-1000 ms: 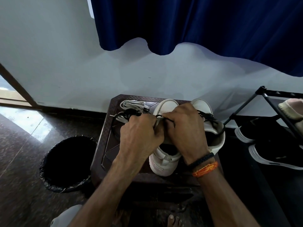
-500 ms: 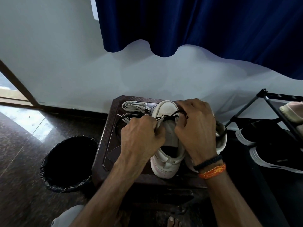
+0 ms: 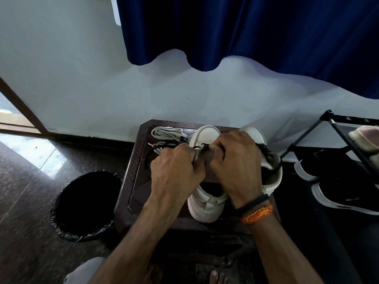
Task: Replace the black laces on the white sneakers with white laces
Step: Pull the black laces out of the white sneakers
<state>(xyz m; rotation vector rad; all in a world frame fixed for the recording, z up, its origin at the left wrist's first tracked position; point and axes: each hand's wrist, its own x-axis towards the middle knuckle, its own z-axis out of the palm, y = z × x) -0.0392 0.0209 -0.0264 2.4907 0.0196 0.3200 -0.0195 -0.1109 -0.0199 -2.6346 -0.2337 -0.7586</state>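
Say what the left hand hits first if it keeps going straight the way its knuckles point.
Likely the near sneaker's toe area, right ahead of the left hand, which grips the black lace. Past that is the wall. Depth is unclear from one view.

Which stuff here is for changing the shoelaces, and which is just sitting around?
For the job:
near white sneaker
far white sneaker
black lace
white laces
left hand
right hand
stool

Just lying about:
bin
shoe rack
black shoes
blue curtain
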